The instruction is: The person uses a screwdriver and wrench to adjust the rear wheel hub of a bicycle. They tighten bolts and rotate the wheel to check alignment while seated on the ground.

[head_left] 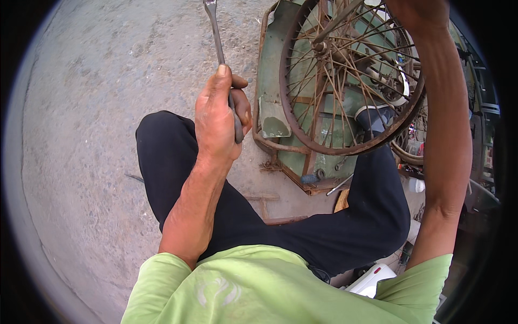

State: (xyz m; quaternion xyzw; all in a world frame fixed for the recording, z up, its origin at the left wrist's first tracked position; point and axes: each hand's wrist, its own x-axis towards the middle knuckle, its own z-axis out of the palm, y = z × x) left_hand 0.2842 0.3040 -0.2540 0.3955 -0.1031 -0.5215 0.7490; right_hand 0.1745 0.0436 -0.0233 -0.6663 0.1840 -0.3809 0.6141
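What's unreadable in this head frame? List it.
- Right hand: cut off by the top edge; its grip cannot be told.
- Wrench: its head leaves the frame at the top edge; the shaft middle is hidden inside the left hand.
- Wheel hub: partly cut by the top edge and crossed by spokes.
- Clutter at right: small, bent by the fisheye rim, behind the right forearm.

Soft, even daylight fills the scene, bright but without glare, and shadows on the grey, pitted concrete ground (97,108) are faint. The fisheye lens bends everything toward the rim, where a black vignette closes in. The centre is sharp; the cluttered far right edge is dim and smeared.
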